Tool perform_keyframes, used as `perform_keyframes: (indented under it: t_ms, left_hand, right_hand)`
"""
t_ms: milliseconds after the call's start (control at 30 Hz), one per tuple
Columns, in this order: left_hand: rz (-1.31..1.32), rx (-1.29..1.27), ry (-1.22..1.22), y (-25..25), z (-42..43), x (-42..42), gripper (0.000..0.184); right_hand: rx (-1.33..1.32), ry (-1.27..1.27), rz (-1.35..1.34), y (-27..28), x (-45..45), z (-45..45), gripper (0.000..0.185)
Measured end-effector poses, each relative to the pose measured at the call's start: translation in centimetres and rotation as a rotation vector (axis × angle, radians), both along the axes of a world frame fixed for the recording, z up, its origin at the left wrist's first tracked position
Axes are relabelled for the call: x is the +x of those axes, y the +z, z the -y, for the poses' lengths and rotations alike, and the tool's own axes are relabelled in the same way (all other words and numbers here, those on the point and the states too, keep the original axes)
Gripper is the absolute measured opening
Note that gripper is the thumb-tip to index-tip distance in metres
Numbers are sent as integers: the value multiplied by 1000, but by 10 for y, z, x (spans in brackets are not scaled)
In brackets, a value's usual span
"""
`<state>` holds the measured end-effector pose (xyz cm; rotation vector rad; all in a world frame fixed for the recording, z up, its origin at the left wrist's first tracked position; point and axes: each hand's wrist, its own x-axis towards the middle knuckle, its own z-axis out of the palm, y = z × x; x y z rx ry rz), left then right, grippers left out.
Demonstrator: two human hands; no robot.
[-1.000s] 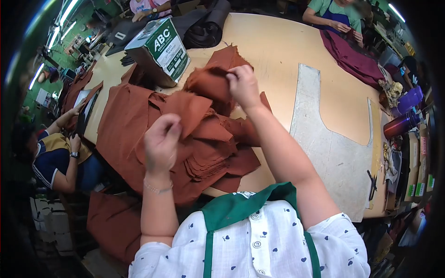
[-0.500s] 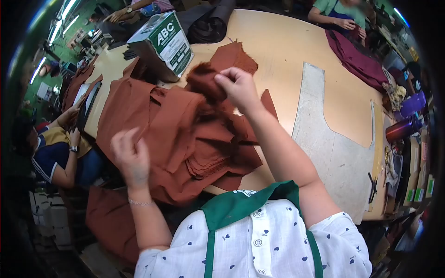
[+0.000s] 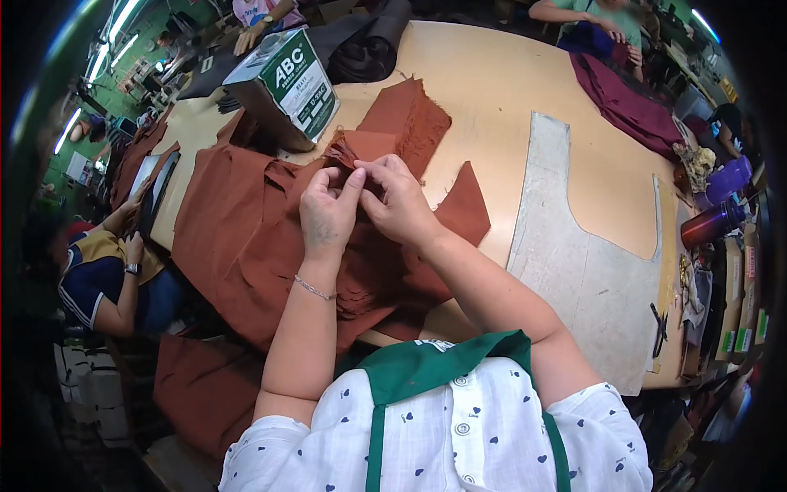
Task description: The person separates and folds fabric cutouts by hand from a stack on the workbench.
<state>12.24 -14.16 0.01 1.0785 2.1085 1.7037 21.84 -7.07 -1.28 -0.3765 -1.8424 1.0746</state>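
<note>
My left hand [image 3: 329,207] and my right hand [image 3: 395,197] meet over a heap of rust-brown cloth [image 3: 238,221]. Both pinch the brown cloth between thumb and fingers, their fingertips nearly touching. Just beyond them lies a folded stack of brown pieces [image 3: 406,123] with frayed edges. A pointed flap of the same cloth [image 3: 466,205] lies to the right of my right hand. Below my hands, layered cloth edges are in shadow, partly hidden by my forearms.
A green and white ABC box [image 3: 299,90] stands behind the heap. A grey pattern piece [image 3: 574,262] lies on the table [image 3: 484,74] at right, near maroon cloth [image 3: 627,107] and dark scissors [image 3: 658,328]. Co-workers are at the left and far edges; a dark roll [image 3: 369,49] lies behind.
My left hand has come up and right from over the heap to meet my right hand, and now pinches cloth. My right hand has moved slightly down and left.
</note>
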Motion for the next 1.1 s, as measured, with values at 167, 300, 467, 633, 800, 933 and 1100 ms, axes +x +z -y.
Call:
perform_keyframes:
  t_ms: [167,300,467,633,800,933,1100]
  left_hand:
    - [413,162,74,6,4,8,14]
    - [416,203,-7,13,6,13,9]
    - [528,273,-96,4,12,7,6]
    - [463,218,-132,7,19,8,11]
    - [412,245,-204,4,17,9,26]
    - [339,192,-145,10,16,14,25]
    - [269,146,-44,8,16,5,15]
  right_hand:
    - [-19,141,69,-1,8,-4,43]
    - [-1,167,73,-1,9,-1,46]
    - [-261,224,-71,-7,8,9,46]
    - [369,-233,165,2,11,-11,47]
    - [15,82,186,-8,6,-15,48]
    - [-29,76,157,-8,7,-13,44]
    - [53,41,139,-11,6,-12,43]
